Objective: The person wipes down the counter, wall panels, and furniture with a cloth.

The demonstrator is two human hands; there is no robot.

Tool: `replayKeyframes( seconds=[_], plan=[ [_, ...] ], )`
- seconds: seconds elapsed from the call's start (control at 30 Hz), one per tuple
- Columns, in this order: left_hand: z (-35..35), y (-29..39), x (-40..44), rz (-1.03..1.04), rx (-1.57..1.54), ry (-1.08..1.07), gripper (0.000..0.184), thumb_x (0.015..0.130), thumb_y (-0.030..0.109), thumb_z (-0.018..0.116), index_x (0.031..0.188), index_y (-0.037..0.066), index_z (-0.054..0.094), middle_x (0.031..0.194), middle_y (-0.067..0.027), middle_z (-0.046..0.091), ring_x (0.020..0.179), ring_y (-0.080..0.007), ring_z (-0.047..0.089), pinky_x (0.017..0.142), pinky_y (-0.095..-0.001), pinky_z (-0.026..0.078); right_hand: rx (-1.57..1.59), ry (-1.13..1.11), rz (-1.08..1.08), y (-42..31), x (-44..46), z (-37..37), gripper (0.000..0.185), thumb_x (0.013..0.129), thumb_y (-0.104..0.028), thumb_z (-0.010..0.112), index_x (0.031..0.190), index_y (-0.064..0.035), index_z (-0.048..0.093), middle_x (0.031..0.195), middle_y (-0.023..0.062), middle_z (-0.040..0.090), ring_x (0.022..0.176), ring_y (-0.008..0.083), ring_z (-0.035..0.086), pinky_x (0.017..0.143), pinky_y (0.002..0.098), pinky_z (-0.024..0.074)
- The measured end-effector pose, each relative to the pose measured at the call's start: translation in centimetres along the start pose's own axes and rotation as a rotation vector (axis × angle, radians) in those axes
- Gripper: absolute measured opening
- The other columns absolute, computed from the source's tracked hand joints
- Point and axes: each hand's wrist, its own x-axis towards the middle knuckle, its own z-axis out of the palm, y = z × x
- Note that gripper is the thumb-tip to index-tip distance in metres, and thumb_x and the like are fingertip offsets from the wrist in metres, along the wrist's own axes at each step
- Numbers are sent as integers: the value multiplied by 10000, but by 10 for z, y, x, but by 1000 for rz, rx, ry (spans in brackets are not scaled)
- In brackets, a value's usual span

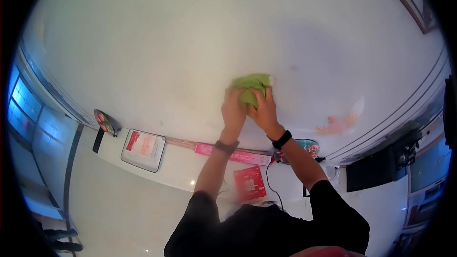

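A green cloth point(252, 82), bunched up, is held in front of a pale, smooth wall point(190, 43). My left hand point(233, 109) grips its lower left side, with the fingers bent into the folds. My right hand point(264, 112) has its fingers curled over the right part, where a small white patch shows at the corner. The two hands are close together, and both arms reach up and forward. Dark bands circle both wrists. Whether the cloth presses on the wall, I cannot tell for sure.
Below the hands, a ledge carries a long pink box point(233, 153), a red card point(250, 183) and a dark-rimmed white tray point(143, 151). Round decorated plates stand at the left point(104, 123) and behind my right forearm. A black cable point(269, 181) hangs near the box.
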Motion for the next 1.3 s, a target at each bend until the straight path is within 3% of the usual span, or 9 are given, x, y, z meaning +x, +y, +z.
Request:
replayKeyframes(
  seconds=[0.17, 0.3, 0.37, 0.57, 0.67, 0.77, 1.0, 1.13, 1.3],
  plan=[
    [9, 58, 56, 122, -176, 93, 459, 671, -76, 635, 1089, 114, 624, 1068, -129, 566, 886, -368, 610, 709, -422, 520, -25, 146, 23, -9, 47, -48, 480, 718, 5, 653, 1181, -85, 564, 1124, 229, 463, 1002, 451, 529, 831, 460, 477],
    [44, 91, 51, 183, -242, 32, 440, 679, -47, 645, 1084, 126, 630, 1062, -119, 562, 856, -347, 622, 682, -410, 524, -71, 255, 36, 21, 35, -83, 476, 728, 14, 642, 1185, -79, 549, 1124, 221, 462, 1018, 441, 516, 838, 461, 466],
    [68, 92, 37, 237, -243, -16, 437, 682, -27, 653, 1088, 133, 629, 1062, -110, 562, 836, -330, 631, 660, -409, 529, -158, 324, -12, 50, 16, -88, 479, 733, 10, 633, 1193, -80, 533, 1129, 219, 458, 1012, 445, 509, 826, 471, 466],
    [109, 75, -18, 228, -231, -270, 389, 707, -11, 652, 1075, 114, 638, 1063, -106, 562, 863, -333, 620, 698, -428, 525, -161, 326, 173, 101, -55, -75, 491, 724, 84, 594, 1187, -30, 475, 1111, 216, 424, 1038, 438, 472, 878, 475, 424],
    [125, 36, -48, 302, -199, -229, 388, 711, 39, 669, 1083, 136, 620, 1053, -90, 551, 789, -307, 642, 600, -407, 536, -149, 252, 219, 106, -81, -63, 457, 725, 64, 589, 1161, -34, 493, 1102, 212, 431, 1033, 431, 472, 891, 460, 423],
    [110, 20, -56, 253, -146, -249, 382, 724, 27, 658, 1090, 125, 611, 1049, -99, 544, 784, -320, 632, 604, -417, 531, -71, 167, 268, 90, -83, -52, 432, 716, 45, 566, 1137, -42, 523, 1095, 212, 445, 1041, 436, 463, 909, 456, 418],
    [35, 54, 29, 244, -128, -103, 444, 712, -31, 647, 1128, 117, 598, 1069, -117, 538, 807, -340, 621, 632, -422, 519, -153, 161, -16, 38, 10, -62, 482, 720, 22, 620, 1184, -74, 536, 1156, 255, 459, 1044, 482, 490, 862, 491, 457],
    [17, 74, 72, 220, -166, 36, 445, 697, -50, 655, 1108, 117, 611, 1071, -102, 540, 814, -328, 621, 637, -410, 517, -50, 252, -22, -6, 62, -64, 456, 726, 30, 603, 1171, -61, 564, 1106, 205, 490, 1054, 425, 495, 865, 439, 456],
    [26, 62, 58, 230, -188, 65, 419, 672, -58, 665, 1054, 112, 636, 1048, -85, 542, 799, -311, 621, 622, -393, 519, -145, 307, -90, 21, 46, -44, 444, 724, -11, 663, 1153, -87, 580, 1094, 196, 494, 1005, 403, 519, 808, 438, 489]
  ],
)
